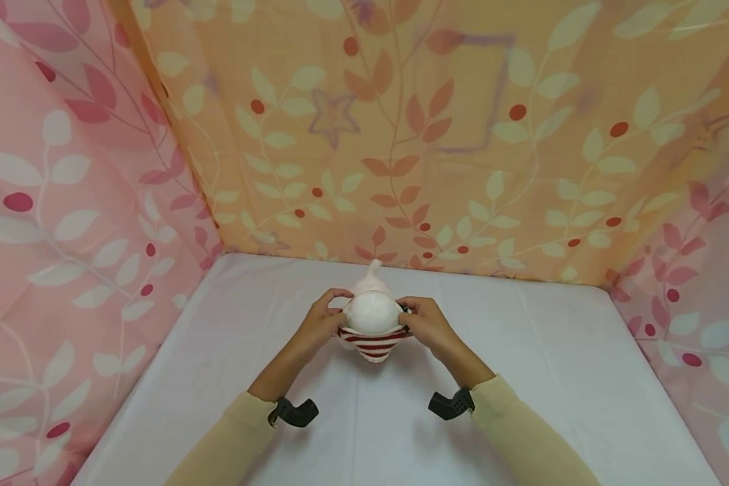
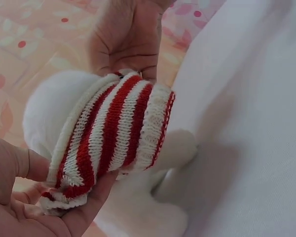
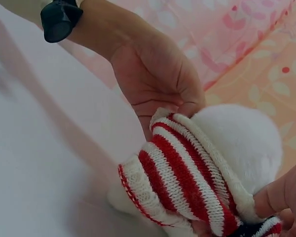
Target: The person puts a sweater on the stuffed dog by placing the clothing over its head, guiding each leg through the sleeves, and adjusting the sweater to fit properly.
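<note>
A white plush toy (image 1: pixel 372 312) is held over the middle of the table, its rounded white part toward the camera. Around it sits a small red-and-white striped knitted garment (image 1: pixel 374 345), ribbed along its edge. My left hand (image 1: pixel 323 317) pinches the garment at one side, thumb on its cream border in the left wrist view. On the opposite side my right hand (image 1: pixel 428 320) grips the same border, near a dark blue patch of knit (image 3: pixel 246 229). Soft white limbs (image 2: pixel 180 148) of the toy show below the garment in the left wrist view.
A white cloth covers the table (image 1: pixel 492 432). An orange leaf-patterned curtain (image 1: pixel 462 135) stands behind it, and pink patterned curtains (image 1: pixel 67 236) flank both sides. Each wrist wears a black camera mount (image 1: pixel 298 412).
</note>
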A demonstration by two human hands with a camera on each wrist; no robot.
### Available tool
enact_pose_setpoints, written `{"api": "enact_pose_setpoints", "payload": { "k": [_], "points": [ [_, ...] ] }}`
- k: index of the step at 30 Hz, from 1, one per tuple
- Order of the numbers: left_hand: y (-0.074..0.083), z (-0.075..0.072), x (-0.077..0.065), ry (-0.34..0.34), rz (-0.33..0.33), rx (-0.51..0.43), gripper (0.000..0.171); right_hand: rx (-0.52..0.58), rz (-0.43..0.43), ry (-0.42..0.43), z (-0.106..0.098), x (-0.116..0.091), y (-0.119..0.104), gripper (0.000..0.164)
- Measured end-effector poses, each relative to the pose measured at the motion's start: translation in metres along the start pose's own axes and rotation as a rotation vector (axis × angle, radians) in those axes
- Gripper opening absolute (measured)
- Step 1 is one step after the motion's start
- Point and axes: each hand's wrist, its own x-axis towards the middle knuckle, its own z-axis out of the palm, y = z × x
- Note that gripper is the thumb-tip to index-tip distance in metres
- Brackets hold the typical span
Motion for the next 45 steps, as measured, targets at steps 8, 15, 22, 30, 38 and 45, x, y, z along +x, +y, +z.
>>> {"api": "enact_pose_setpoints", "payload": {
  "k": [8,15,22,30,38,45],
  "points": [
    [-0.004,-0.001,0.002,-0.019,-0.015,-0.037,0.051,0.071,0.017,-0.029,-0.003,0.001,0.003,0.036],
    [-0.012,-0.001,0.004,-0.013,-0.052,-0.123,0.055,0.184,0.045,-0.099,-0.002,0.001,0.009,0.034],
    [-0.02,-0.001,0.005,-0.021,-0.115,-0.25,0.047,0.234,0.055,-0.136,-0.001,0.001,0.015,0.035],
    [-0.024,0.0,0.009,-0.017,-0.148,-0.344,0.042,0.308,0.042,-0.191,-0.004,0.002,0.017,0.039],
    [-0.028,0.002,0.009,0.007,-0.155,-0.33,0.033,0.406,0.043,-0.232,-0.004,-0.002,0.018,0.04],
    [-0.031,0.005,0.014,-0.014,-0.163,-0.502,0.022,0.226,0.054,-0.079,-0.005,-0.001,0.019,0.034]
  ]
}}
